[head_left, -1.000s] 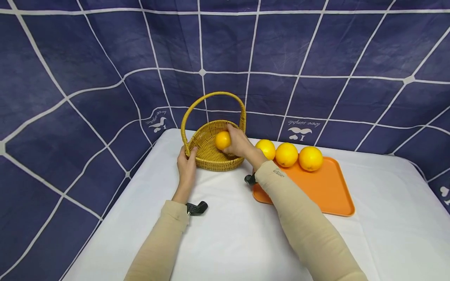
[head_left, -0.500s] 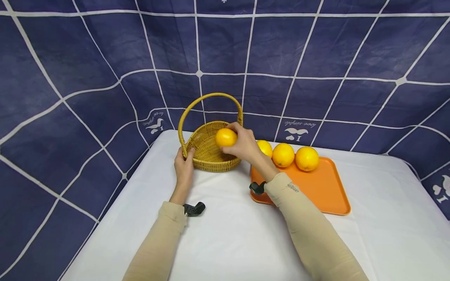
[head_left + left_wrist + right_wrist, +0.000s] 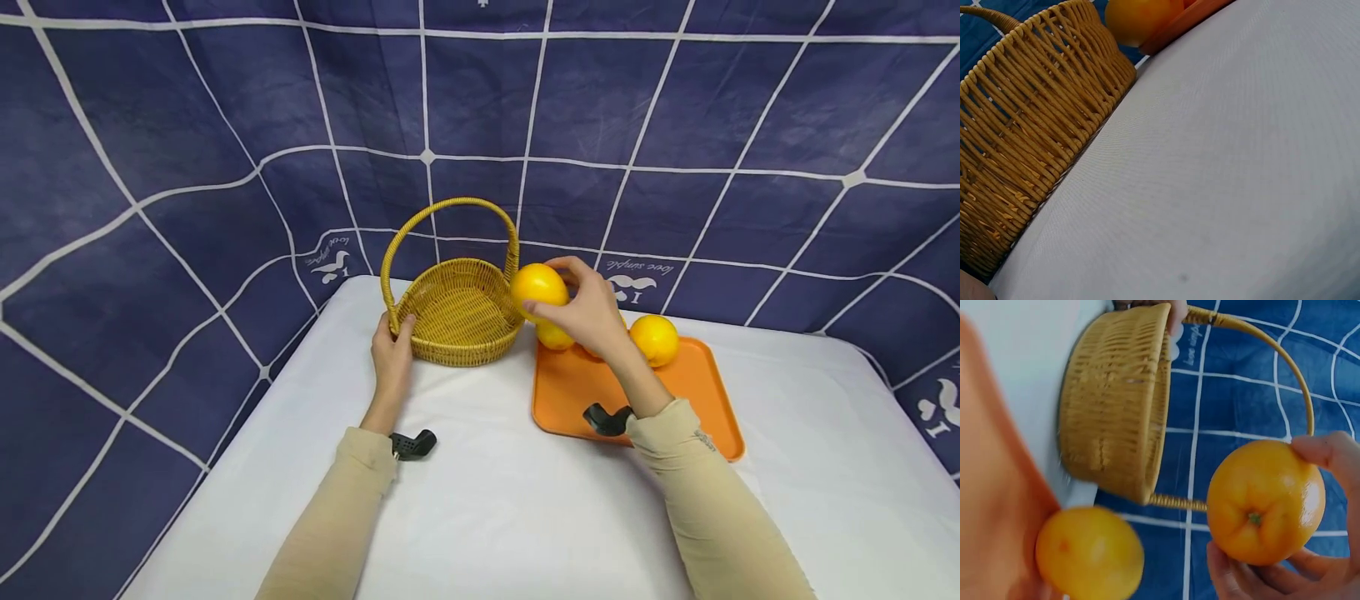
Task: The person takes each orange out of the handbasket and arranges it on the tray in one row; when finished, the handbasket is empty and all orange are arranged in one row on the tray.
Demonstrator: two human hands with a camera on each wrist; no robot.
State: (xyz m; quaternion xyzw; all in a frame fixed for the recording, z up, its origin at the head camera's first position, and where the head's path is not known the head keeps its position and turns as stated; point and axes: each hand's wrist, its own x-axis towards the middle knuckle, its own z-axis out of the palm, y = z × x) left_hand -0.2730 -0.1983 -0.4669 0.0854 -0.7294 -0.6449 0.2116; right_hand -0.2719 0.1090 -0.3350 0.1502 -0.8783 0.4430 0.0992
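Note:
A yellow-brown wicker basket (image 3: 461, 312) with a tall hoop handle stands at the back of the table; its woven floor shows in the head view. My left hand (image 3: 392, 354) grips its left rim at the foot of the handle, thumb over the edge. Between thumb and fingers, my right hand (image 3: 588, 304) holds an orange (image 3: 1266, 503) in the air just right of the basket. Below it, an orange tray (image 3: 570, 408) bears more oranges: a left orange (image 3: 555, 336) partly covered by the held one, a right orange (image 3: 655, 340), and another mostly hidden by my hand.
A white cloth (image 3: 480, 500) covers the table. Behind and to the left hangs a dark blue curtain (image 3: 480, 100) with white grid lines, close to the basket. Black wrist devices, such as the left one (image 3: 414, 445), jut from both sleeves.
My right hand has lifted the orange out of the basket and carried it right, over the tray's back left corner. My left hand stays on the basket rim.

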